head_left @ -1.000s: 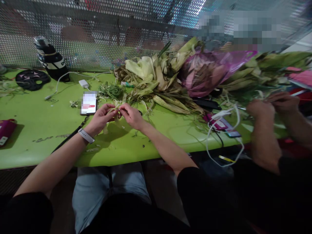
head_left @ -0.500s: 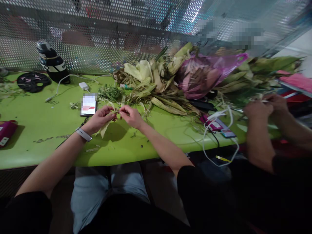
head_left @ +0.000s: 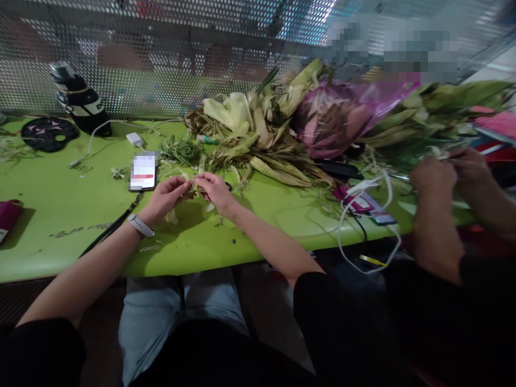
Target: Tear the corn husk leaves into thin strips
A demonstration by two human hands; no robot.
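Above the green tabletop my left hand (head_left: 168,194) and my right hand (head_left: 216,193) meet fingertip to fingertip, both in a pinch. Between them is a pale corn husk strip (head_left: 172,216), part of which hangs below my left fingers. My right fingers are closed on the same husk; their tips partly hide it. Behind my hands lie a small heap of thin green shreds (head_left: 183,152) and a large pile of corn husks (head_left: 258,129). A phone (head_left: 143,171) with a lit screen lies just beyond my left hand.
At the right, a co-worker's hands (head_left: 447,166) hold pale husk. A pink plastic bag (head_left: 328,121) sits in the husk pile. White cables (head_left: 342,236) loop over the table edge by more phones (head_left: 374,209). A dark bottle (head_left: 80,102) stands back left, against a perforated metal screen (head_left: 161,70).
My hands have drawn closer together and turned slightly, and less of the husk strip shows. A small dark ring shape now shows beside my right hand. The view has shifted a little.
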